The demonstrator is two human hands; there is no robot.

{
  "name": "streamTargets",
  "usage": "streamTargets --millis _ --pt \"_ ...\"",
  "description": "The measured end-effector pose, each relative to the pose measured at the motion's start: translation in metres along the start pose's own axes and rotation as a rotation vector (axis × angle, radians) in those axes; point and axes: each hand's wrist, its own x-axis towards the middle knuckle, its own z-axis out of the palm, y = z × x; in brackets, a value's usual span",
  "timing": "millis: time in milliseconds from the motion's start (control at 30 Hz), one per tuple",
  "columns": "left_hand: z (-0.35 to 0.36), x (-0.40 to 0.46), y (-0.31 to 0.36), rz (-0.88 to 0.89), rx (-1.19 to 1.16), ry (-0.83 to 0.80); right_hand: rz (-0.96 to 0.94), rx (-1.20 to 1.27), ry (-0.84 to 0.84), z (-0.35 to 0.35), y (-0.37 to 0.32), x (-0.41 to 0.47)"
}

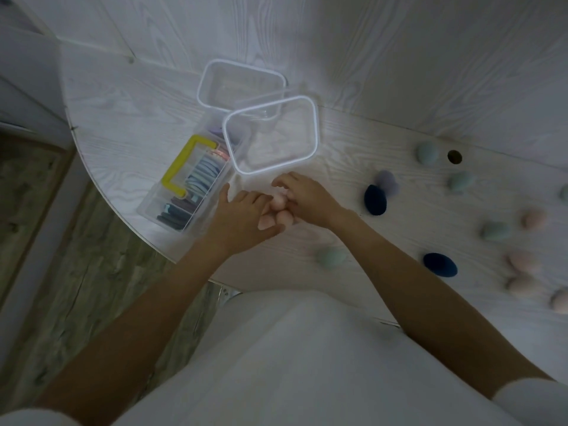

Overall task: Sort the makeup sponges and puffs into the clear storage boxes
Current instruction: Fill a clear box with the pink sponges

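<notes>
My left hand [242, 218] and my right hand [307, 196] meet just in front of the nearer clear storage box [316, 130]. Together they cup a small cluster of pink makeup sponges [278, 206], which my fingers partly hide. The nearer box looks empty and overlaps a second clear box [203, 84] behind it. A divided clear organizer with a yellow handle [184, 162] lies to the left and holds rows of flat blue and grey puffs [203, 176]. Loose sponges lie scattered to the right: navy [375, 199], lilac [388, 179], green [427, 152] and pink [534, 219].
More sponges sit near the table's front: a green one [330, 256], a navy one [440, 265], pink ones [522, 284]. A round cable hole [455, 156] is in the white tabletop. The table's curved edge drops to a wood floor [76, 272] on the left.
</notes>
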Motion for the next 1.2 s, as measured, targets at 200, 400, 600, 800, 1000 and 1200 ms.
streamTargets --millis 200,400,600,800,1000,1200 --pt "-0.004 0.005 -0.001 -0.002 -0.024 0.043 -0.011 -0.055 -0.010 -0.003 -0.001 -0.001" --pt "-0.007 0.007 -0.003 -0.016 -0.040 0.003 -0.006 -0.045 0.010 -0.007 -0.004 -0.004" --pt "-0.010 0.006 -0.002 -0.005 -0.059 0.084 -0.008 -0.106 0.076 -0.007 -0.003 -0.010" --pt "-0.031 0.016 0.046 0.160 -0.186 0.477 -0.055 -0.198 0.354 -0.033 0.001 -0.061" --pt "-0.026 0.067 0.161 0.422 -0.301 0.250 0.341 -0.229 0.531 -0.053 0.059 -0.198" --pt "0.024 0.118 0.301 0.621 -0.268 -0.313 0.824 -0.059 0.609 -0.056 0.145 -0.339"
